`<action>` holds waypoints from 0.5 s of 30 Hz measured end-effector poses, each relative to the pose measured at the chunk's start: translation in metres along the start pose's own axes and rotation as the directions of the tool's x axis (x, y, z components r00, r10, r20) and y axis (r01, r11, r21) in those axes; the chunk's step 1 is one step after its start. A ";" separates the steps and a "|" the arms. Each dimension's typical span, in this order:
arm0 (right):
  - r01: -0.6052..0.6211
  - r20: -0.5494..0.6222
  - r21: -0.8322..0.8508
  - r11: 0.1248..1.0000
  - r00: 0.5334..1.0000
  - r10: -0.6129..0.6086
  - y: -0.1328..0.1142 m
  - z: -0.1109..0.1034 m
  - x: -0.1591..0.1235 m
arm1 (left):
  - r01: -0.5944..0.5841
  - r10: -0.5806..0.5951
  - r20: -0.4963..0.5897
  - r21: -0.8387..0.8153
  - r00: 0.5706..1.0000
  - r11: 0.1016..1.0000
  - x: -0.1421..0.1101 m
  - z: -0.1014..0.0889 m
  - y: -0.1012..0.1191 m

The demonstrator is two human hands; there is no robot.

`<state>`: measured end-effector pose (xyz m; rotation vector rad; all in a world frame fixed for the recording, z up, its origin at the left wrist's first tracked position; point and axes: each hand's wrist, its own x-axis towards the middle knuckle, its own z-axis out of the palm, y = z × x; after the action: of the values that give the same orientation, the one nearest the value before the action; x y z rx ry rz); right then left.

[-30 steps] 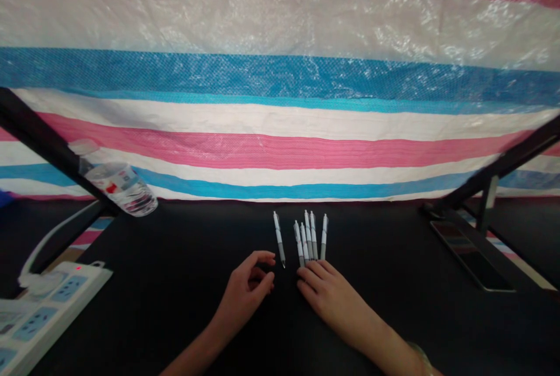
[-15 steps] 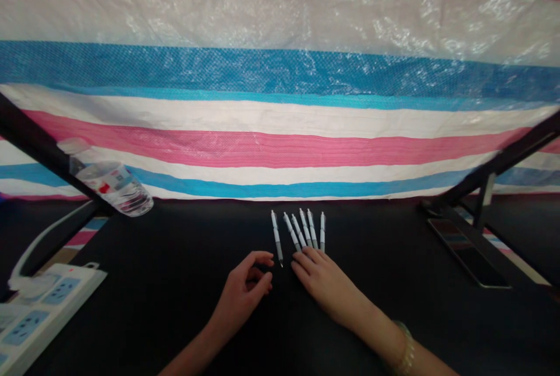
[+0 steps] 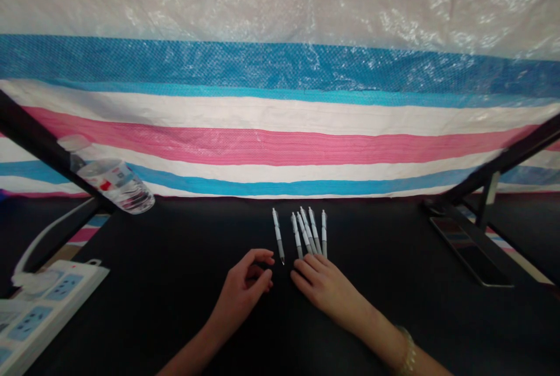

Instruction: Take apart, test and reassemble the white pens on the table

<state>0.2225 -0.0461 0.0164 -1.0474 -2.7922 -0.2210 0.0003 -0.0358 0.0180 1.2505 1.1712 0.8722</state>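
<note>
My left hand (image 3: 247,277) rests on its side with curled fingers and the thumb apart from them, holding nothing. Just beyond its fingertips lies a single white pen with a grey grip (image 3: 278,233), its tip pointing toward me. My right hand (image 3: 321,283) lies palm down, fingers outstretched over the near ends of several matching pens (image 3: 306,227). Those pens are loosely fanned and hidden at their tips by my fingers. The rightmost pen (image 3: 324,225) lies slightly apart from the others.
On the black table (image 3: 196,236) a phone (image 3: 470,250) lies at the right. A water bottle (image 3: 116,183) leans behind a black bar at the left. Nearer on the left is a white power strip (image 3: 56,300) with a plugged-in cable. A striped tarp (image 3: 280,148) hangs behind.
My right hand first moved slightly forward, then back a little, and the pens under its fingers shifted in angle and spacing. My left hand and the separate pen stay in place.
</note>
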 end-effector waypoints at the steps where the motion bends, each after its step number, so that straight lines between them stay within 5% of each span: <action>1: -0.009 -0.014 -0.008 1.000 1.000 0.009 0.001 0.001 0.000 | 0.000 0.000 -0.003 -0.006 1.000 1.000 0.000 0.000 0.000; 5: 0.038 -0.070 0.019 0.999 0.997 -0.037 0.006 0.006 0.001 | 0.010 -0.011 -0.014 -0.028 1.000 1.000 0.000 0.001 0.002; 8: 0.120 -0.216 0.047 0.992 0.971 -0.107 0.006 0.003 -0.001 | 0.009 -0.010 -0.017 -0.058 1.000 0.998 0.000 0.001 0.003; 11: 0.176 -0.406 0.071 0.982 0.904 -0.132 0.000 -0.016 -0.007 | 0.032 -0.033 -0.003 -0.115 0.999 0.993 -0.001 0.002 0.004; 15: 0.195 -0.479 0.159 0.968 0.873 -0.096 -0.022 -0.046 -0.014 | 0.199 -0.174 0.108 -0.304 0.979 0.932 -0.004 0.006 0.008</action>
<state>0.2225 -0.0802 0.0564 -0.6293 -2.3879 -0.1729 0.0060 -0.0398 0.0264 0.8911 1.0225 0.8213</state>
